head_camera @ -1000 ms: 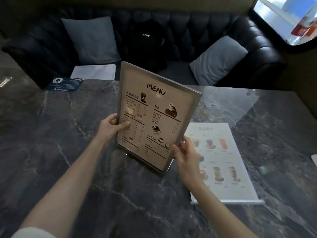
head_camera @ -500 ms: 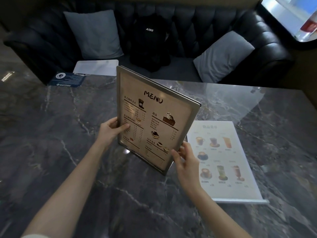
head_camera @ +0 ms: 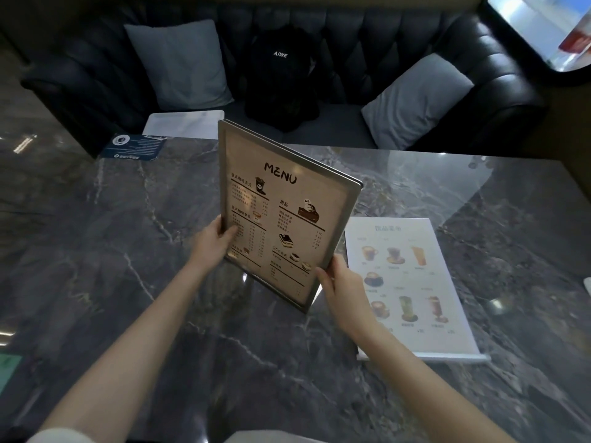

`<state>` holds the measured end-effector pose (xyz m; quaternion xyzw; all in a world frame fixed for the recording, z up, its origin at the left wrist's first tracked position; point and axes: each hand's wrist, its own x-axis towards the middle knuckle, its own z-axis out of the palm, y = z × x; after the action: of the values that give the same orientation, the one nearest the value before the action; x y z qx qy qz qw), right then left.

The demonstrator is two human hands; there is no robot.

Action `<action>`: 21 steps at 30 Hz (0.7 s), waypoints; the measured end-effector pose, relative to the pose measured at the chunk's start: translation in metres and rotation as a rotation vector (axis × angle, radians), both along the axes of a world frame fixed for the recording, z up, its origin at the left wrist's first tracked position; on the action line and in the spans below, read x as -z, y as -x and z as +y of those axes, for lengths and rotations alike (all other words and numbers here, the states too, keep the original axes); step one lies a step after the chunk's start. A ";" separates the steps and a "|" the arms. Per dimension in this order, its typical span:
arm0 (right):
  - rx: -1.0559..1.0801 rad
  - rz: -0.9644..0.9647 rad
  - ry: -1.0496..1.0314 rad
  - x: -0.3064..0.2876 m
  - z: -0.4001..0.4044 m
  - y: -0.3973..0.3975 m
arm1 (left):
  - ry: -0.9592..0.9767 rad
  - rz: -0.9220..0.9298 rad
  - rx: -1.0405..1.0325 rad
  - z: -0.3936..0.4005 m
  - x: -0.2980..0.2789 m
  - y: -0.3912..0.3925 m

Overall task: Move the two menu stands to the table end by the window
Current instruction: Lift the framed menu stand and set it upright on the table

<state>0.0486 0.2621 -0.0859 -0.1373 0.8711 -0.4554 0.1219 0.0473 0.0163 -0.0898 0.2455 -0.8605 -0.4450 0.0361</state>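
A metal-framed menu stand [head_camera: 287, 199] headed "MENU" is held upright over the middle of the dark marble table [head_camera: 96, 251]. My left hand [head_camera: 212, 243] grips its left edge and my right hand [head_camera: 340, 282] grips its lower right corner. Whether its base touches the table I cannot tell. A second menu stand [head_camera: 412, 282], white with drink pictures, lies flat on the table just right of my right hand, its base rail at the near end. The window [head_camera: 543, 30] shows at the top right.
A black tufted sofa [head_camera: 367, 43] runs along the table's far side with two grey cushions [head_camera: 179, 65] and a black backpack [head_camera: 281, 78]. A blue card [head_camera: 132, 148] lies at the far left table edge beside a white sheet [head_camera: 184, 123].
The upright menu stand has stayed in both hands and sits slightly lower in view as my head tilted; the flat menu has not moved.
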 end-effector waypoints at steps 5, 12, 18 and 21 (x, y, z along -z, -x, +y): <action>-0.225 0.033 -0.252 -0.019 0.008 0.017 | 0.531 -0.240 0.107 0.029 -0.016 -0.016; -0.473 0.187 -0.830 -0.019 0.067 0.058 | 0.902 -0.260 0.372 0.124 -0.035 -0.045; -0.347 0.207 -0.922 -0.003 0.170 0.071 | 0.826 0.053 0.413 0.197 -0.016 -0.047; -0.252 0.229 -0.899 0.016 0.213 0.067 | 0.804 0.089 0.384 0.227 0.009 -0.039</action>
<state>-0.0183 0.4755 -0.1022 -0.2249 0.9661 0.0027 0.1268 0.0862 0.2438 -0.0988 0.0285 -0.9927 -0.0837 0.0823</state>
